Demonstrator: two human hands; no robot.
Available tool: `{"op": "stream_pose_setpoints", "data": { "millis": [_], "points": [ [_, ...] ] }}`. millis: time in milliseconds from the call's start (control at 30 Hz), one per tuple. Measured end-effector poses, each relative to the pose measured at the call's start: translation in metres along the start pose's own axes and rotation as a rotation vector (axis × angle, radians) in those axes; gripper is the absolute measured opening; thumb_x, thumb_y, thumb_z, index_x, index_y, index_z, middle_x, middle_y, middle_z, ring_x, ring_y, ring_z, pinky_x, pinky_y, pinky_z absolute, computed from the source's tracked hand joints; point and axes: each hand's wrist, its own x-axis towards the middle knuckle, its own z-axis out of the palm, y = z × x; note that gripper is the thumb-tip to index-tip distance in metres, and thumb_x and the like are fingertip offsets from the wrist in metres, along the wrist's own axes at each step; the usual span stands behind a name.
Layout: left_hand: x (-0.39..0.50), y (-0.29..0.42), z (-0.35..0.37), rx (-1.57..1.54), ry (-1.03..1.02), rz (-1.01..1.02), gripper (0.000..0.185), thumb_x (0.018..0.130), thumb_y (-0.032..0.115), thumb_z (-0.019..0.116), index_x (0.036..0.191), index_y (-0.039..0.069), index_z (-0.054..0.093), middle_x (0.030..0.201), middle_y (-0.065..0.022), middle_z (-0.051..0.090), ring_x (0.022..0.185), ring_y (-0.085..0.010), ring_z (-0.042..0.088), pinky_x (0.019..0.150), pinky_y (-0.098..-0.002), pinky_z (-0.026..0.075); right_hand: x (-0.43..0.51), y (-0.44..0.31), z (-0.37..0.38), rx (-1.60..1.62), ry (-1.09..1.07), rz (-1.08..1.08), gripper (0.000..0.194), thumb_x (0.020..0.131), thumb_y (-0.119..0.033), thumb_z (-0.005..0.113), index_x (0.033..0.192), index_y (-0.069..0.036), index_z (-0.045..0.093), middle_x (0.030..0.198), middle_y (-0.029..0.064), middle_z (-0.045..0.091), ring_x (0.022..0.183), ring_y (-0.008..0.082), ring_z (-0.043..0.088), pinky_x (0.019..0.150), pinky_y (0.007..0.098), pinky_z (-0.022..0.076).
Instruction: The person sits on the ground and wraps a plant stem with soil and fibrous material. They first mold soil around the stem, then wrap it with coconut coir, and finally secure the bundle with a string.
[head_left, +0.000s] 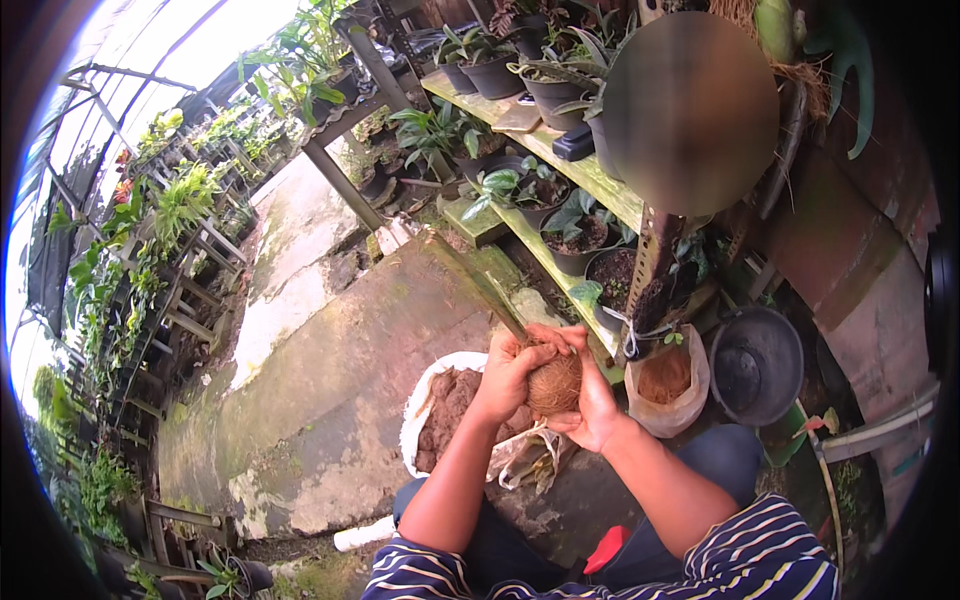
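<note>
A round ball wrapped in brown fibre (555, 385) is held between my two hands, above an open white sack of clumpy brown soil (450, 405). My left hand (508, 375) grips it from the left and top, fingers curled. My right hand (592, 397) cups its right side and underside. A long greenish-brown stem or strip (480, 289) runs from the top of the ball up and to the left; how it joins the ball is hidden by my fingers. A plastic bag of plant scraps (536, 459) lies just below the ball.
To the right stand a bag of brown fibre (666, 379) and a black bucket (756, 365). Mossy shelves (555, 154) with potted plants rise ahead, beside a perforated metal post (643, 262). A red object (607, 549) lies by my legs, and a white pipe (364, 534) at lower left.
</note>
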Motion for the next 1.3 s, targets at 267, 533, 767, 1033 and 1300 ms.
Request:
{"op": "stream_pose_setpoints", "data": {
  "millis": [267, 533, 767, 1033, 1300],
  "points": [
    [0.005, 0.002, -0.008, -0.296, 0.415, 0.017, 0.015, 0.091, 0.014, 0.051, 0.096, 0.002, 0.059, 0.098, -0.0136, 0.063, 0.108, -0.0328, 0.063, 0.100, -0.0471, 0.052, 0.012, 0.016, -0.008, -0.788, 0.267, -0.536, 0.059, 0.111, -0.062, 0.036, 0.113, -0.008, 0.059, 0.093, -0.0009, 0.059, 0.079, 0.0071, 0.056, 0.062, 0.0252, 0.0442],
    [0.006, 0.006, -0.019, -0.637, 0.536, -0.143, 0.019, 0.096, 0.018, 0.049, 0.103, 0.004, 0.060, 0.106, -0.0123, 0.065, 0.111, -0.0320, 0.063, 0.103, -0.0485, 0.052, 0.010, 0.001, -0.002, -0.922, 0.217, -0.838, 0.025, 0.105, -0.011, 0.067, 0.124, 0.004, 0.062, 0.112, 0.0059, 0.065, 0.098, 0.0095, 0.062, 0.082, 0.0282, 0.0550],
    [0.006, 0.005, -0.019, -0.819, 0.569, -0.275, 0.023, 0.099, 0.020, 0.048, 0.107, 0.004, 0.063, 0.108, -0.0129, 0.071, 0.108, -0.0325, 0.068, 0.100, -0.0493, 0.055, -0.003, -0.010, 0.011, -0.686, 0.119, -0.716, 0.046, 0.097, -0.001, 0.070, 0.140, 0.002, 0.054, 0.123, 0.0067, 0.062, 0.113, 0.0130, 0.061, 0.099, 0.0294, 0.0519],
    [0.004, -0.012, -0.029, -0.696, 0.696, -0.185, 0.027, 0.100, 0.024, 0.043, 0.111, 0.007, 0.061, 0.111, -0.0107, 0.069, 0.108, -0.0298, 0.066, 0.101, -0.0513, 0.052, -0.009, -0.015, 0.013, -1.117, 0.237, -0.706, 0.035, 0.094, -0.008, 0.070, 0.126, 0.004, 0.066, 0.110, 0.0205, 0.073, 0.107, 0.0289, 0.071, 0.095, 0.0389, 0.0538],
    [0.007, -0.021, -0.021, -0.661, 0.791, -0.206, 0.027, 0.102, 0.026, 0.040, 0.111, 0.010, 0.061, 0.111, -0.0071, 0.069, 0.108, -0.0288, 0.066, 0.097, -0.0493, 0.053, 0.004, -0.008, 0.000, -0.828, 0.264, -0.687, 0.025, 0.092, -0.009, 0.072, 0.113, 0.004, 0.067, 0.095, 0.0130, 0.071, 0.084, 0.0138, 0.068, 0.077, 0.0297, 0.0542]
  ]
}}
